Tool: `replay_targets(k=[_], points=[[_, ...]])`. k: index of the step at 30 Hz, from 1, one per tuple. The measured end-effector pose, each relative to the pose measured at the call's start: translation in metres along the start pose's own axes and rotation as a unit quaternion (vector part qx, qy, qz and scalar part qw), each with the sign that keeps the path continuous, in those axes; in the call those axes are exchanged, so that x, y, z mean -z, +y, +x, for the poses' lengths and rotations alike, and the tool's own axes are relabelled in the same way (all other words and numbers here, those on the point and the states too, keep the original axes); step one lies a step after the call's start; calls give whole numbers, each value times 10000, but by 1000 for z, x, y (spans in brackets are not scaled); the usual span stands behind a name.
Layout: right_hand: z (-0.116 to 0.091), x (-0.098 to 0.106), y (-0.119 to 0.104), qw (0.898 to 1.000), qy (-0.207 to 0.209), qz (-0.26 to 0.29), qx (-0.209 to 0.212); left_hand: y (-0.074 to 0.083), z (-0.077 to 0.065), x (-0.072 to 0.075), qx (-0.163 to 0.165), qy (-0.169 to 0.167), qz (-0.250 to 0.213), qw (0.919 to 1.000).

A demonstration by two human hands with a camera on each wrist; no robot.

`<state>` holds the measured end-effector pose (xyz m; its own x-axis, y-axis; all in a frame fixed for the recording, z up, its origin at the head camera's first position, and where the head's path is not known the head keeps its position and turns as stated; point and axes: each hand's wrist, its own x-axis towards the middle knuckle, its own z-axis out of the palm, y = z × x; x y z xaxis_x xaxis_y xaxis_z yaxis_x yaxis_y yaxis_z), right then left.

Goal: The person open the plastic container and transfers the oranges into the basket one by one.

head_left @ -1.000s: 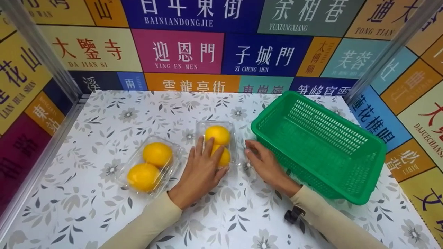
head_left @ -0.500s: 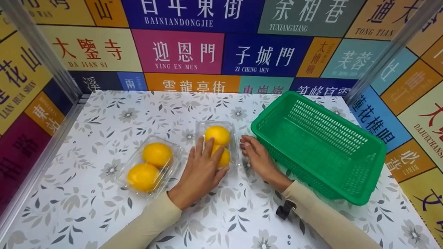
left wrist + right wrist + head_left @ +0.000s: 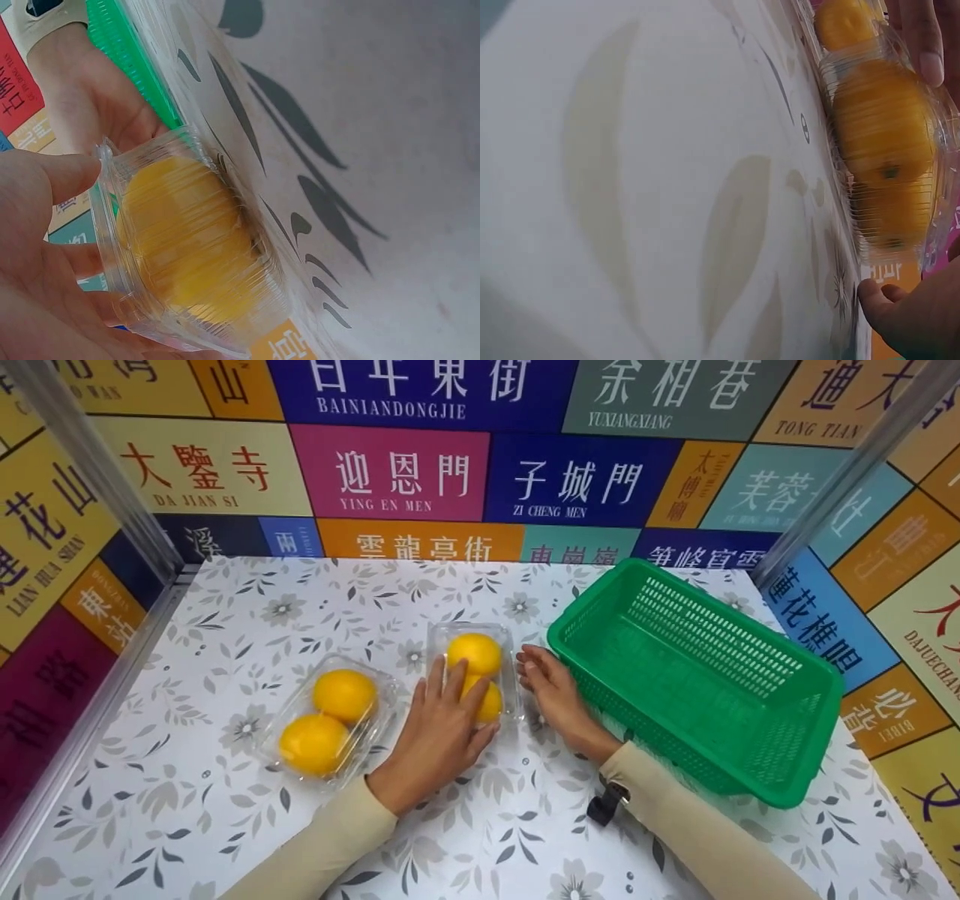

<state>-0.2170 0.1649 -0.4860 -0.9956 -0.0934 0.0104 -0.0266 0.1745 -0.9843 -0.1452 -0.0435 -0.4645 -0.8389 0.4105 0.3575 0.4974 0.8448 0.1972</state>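
Observation:
My left hand (image 3: pixel 439 731) lies spread over a clear plastic clamshell box (image 3: pixel 513 690). Two round yellow-orange fruits (image 3: pixel 474 652) sit inside it, the nearer one partly covered by the fingers. In the left wrist view the thumb (image 3: pixel 71 176) is at a lid corner, while the other fingers stretch across the lid. Just right of this box is my right hand (image 3: pixel 556 701), its fingers loosely bent and holding nothing. The right wrist view shows it low at the box's end. A second clamshell box (image 3: pixel 381 712) with two similar fruits (image 3: pixel 345 695) stands to the left, set at an angle.
A large green plastic basket (image 3: pixel 831 690) with slotted walls stands at the right, close beside my right hand, with nothing in it. Flower-and-leaf cloth (image 3: pixel 337 592) covers the table. Panels with coloured signs (image 3: pixel 390 472) and metal posts (image 3: pixel 832 480) bound the back and sides.
My right hand has moved left and a little forward, closer to the middle box's right side. The left hand, both boxes and the basket stay in place; the head view shifts slightly.

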Motion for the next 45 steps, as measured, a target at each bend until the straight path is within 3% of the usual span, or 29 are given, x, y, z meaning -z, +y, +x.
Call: replay_targets(k=[7, 24, 36, 45], points=[[9, -4, 2, 9987, 71, 462, -218, -1, 0, 1, 49, -61, 51, 10000], [22, -14, 1, 9971, 320, 403, -568, -1, -1, -1, 6, -40, -10, 10000], [30, -19, 7, 9931, 545, 932, -456, 0, 0, -1, -73, 112, -3, 9999], [32, -21, 10, 9925, 506, 1053, -363, -1, 0, -1, -26, -34, -49, 10000]])
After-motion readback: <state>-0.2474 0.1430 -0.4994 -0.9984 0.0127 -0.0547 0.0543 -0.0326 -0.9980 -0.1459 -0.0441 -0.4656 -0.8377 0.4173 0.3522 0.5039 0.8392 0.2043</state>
